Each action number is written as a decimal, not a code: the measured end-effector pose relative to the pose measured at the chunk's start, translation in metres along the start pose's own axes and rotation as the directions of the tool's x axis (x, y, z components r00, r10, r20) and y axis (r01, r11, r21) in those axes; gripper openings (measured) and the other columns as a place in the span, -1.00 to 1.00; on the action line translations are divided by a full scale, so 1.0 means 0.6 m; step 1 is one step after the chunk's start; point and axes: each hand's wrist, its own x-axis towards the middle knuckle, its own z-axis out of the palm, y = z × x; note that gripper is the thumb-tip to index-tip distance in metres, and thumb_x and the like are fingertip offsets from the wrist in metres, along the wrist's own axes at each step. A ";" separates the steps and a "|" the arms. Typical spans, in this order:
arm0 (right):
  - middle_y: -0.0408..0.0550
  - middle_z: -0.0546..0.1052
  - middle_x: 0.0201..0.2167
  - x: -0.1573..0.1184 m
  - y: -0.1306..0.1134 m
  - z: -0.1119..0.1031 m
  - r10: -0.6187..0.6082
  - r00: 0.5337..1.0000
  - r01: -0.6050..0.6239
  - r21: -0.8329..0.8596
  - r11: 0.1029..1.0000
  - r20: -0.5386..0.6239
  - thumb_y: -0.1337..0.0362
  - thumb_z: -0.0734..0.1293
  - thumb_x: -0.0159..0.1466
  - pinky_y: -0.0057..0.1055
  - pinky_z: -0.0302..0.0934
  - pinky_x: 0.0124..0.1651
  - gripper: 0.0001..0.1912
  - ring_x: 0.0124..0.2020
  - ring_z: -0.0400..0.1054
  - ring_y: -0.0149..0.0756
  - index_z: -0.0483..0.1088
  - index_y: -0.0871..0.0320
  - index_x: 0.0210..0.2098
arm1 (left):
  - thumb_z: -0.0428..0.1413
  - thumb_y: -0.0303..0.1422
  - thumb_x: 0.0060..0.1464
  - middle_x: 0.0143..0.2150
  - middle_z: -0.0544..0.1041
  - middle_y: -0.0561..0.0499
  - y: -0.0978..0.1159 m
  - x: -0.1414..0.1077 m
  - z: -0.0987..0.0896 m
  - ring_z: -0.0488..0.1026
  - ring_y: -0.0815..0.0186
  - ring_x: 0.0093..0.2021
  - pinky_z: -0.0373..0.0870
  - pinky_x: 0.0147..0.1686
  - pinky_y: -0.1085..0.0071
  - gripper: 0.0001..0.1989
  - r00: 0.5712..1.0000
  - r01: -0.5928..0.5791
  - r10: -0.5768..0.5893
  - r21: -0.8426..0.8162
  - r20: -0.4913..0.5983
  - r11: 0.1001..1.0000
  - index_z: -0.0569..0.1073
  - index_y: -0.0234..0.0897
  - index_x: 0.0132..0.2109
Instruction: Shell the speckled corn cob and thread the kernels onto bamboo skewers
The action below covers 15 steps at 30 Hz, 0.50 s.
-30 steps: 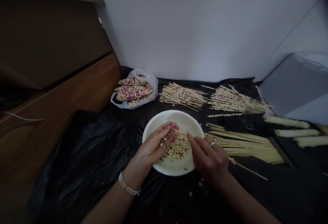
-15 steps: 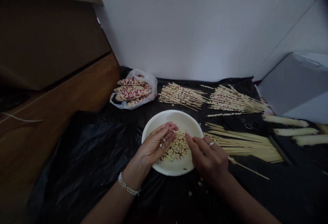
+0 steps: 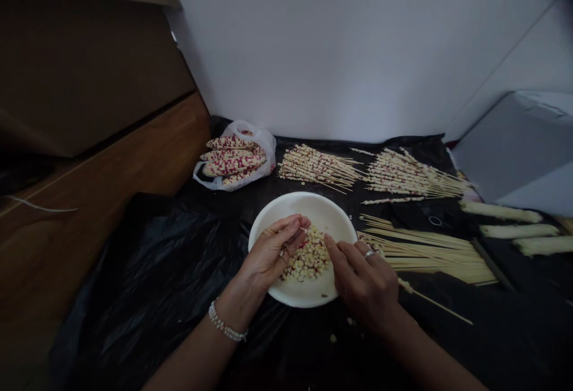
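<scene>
My left hand (image 3: 275, 248) is cupped over the left side of a white bowl (image 3: 258, 224), its fingers curled around a few corn kernels. Loose yellow and dark-red corn kernels (image 3: 308, 259) lie in the bowl below it. At the bowl's right rim, my right hand (image 3: 364, 271) is closed around a wooden skewer (image 3: 441, 306). Kernels are threaded on this skewer where it comes out behind the hand, and its bare end points down to the right. The fingers hide its other end. A gap separates the two hands.
Multicoloured corn cobs (image 3: 233, 164) sit in a plastic bag (image 3: 267, 149) at the back. Two piles of threaded skewers, one left (image 3: 313, 167) and one right (image 3: 403, 173), lie beside it. Bare skewers (image 3: 434, 254) and stripped cobs (image 3: 514, 231) are at right, on black plastic sheeting (image 3: 179, 271).
The fingers of my left hand have drawn closer together over the kernels. The bare end of the skewer in my right hand has dipped slightly.
</scene>
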 end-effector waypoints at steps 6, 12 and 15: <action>-0.02 0.51 -0.37 0.000 -0.004 0.002 0.009 1.000 -0.009 0.009 1.000 0.006 0.46 0.29 0.19 -0.39 0.14 -0.25 -0.63 -0.33 0.28 -0.33 0.38 0.28 0.01 | 0.25 -0.53 -0.10 -0.23 0.60 -0.09 -0.005 -0.001 0.000 0.52 0.37 -0.20 0.44 -0.18 0.56 -0.84 0.999 -0.042 0.040 0.049 0.032 0.998 0.56 -0.38 -0.27; -0.05 0.51 -0.36 0.001 0.004 0.004 0.041 0.999 -0.040 0.023 0.999 -0.024 0.48 0.30 0.17 -0.42 0.14 -0.27 -0.60 -0.32 0.29 -0.34 0.36 0.26 0.02 | 0.17 -0.37 0.05 -0.20 0.58 -0.16 0.003 -0.005 0.006 0.53 0.33 -0.22 0.48 -0.16 0.46 -0.80 0.999 0.043 -0.044 -0.047 -0.007 0.998 0.55 -0.40 -0.18; -0.04 0.51 -0.36 0.002 0.007 0.004 0.040 0.999 -0.039 0.033 0.999 -0.028 0.48 0.30 0.17 -0.41 0.17 -0.22 -0.60 -0.28 0.30 -0.32 0.36 0.26 0.02 | 0.19 -0.44 0.02 -0.25 0.58 -0.09 0.003 -0.003 0.003 0.52 0.42 -0.31 0.48 -0.23 0.54 -0.84 0.999 0.052 -0.053 -0.068 -0.003 0.996 0.55 -0.41 -0.21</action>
